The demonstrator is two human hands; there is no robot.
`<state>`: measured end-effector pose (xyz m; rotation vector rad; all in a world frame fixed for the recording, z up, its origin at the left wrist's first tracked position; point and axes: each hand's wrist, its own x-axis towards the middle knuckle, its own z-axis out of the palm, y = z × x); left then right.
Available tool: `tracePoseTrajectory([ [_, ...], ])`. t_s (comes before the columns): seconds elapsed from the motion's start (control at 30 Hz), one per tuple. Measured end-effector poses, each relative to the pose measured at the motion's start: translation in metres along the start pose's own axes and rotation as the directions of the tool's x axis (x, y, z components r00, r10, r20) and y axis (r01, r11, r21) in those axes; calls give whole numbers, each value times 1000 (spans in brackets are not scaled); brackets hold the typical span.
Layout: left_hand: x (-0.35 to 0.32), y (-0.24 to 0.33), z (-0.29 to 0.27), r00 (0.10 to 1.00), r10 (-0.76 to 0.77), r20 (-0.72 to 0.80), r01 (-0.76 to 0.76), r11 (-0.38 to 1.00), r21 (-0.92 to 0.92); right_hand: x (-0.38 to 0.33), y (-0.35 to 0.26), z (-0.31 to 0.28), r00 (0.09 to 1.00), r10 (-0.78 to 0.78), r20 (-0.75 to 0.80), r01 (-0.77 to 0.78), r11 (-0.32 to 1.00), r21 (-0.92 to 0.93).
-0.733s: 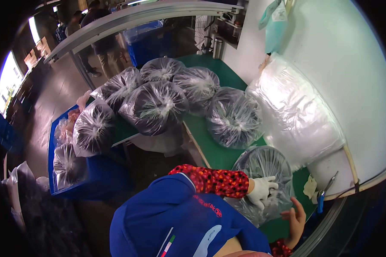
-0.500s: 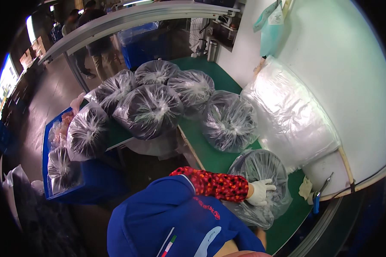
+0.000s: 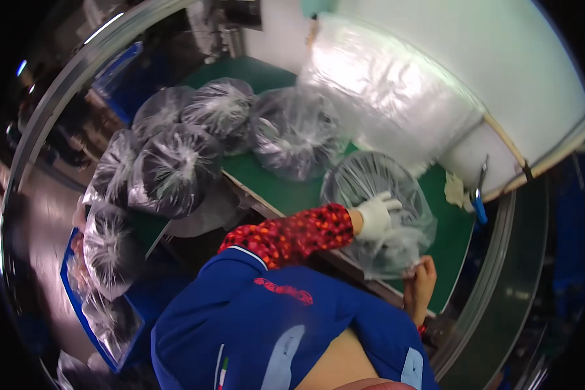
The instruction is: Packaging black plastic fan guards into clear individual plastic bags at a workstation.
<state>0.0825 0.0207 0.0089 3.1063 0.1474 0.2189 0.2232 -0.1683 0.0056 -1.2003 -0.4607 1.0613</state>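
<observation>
A round dark item in a clear plastic bag (image 3: pixel 406 181) sits on the green work surface in front of me. My left hand (image 3: pixel 374 218), in a white glove with a red patterned sleeve behind it, presses on the bag with its fingers spread. My bare right hand (image 3: pixel 423 284) pinches the bag's near edge between thumb and fingers. Just beyond them stands another bagged round item (image 3: pixel 298 140). Several more wrapped bundles, among them a bagged bundle (image 3: pixel 179 168), stand to the left on the same surface.
A stack of clear plastic bags (image 3: pixel 383 91) hangs against the white wall. Blue-handled pliers (image 3: pixel 480 207) lie at the right edge, near a crumpled pale glove (image 3: pixel 454 188). A blue bin (image 3: pixel 68 273) with bagged items stands at the lower left, below a metal rail (image 3: pixel 36 123).
My view has turned right and down, so things sit further left and higher. The right hand, mostly hidden before, now shows at the bag's edge. The left hand remains on the bag.
</observation>
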Motion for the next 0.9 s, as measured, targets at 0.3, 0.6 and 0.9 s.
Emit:
tracePoseTrajectory([
  [0.3, 10, -34, 55, 957, 87, -275, -121, 987, -108, 34, -19, 50, 994, -105, 12, 103, 989, 109],
  [0.6, -80, -21, -6, 728, -547, -414, 188, 739, -646, 56, 14, 21, 731, -283, 621, 667, 109, -737],
  [0.9, -82, 47, -1, 793, -446, -415, 264, 866, -425, 108, -7, 74, 761, 582, 288, 286, 97, -953],
])
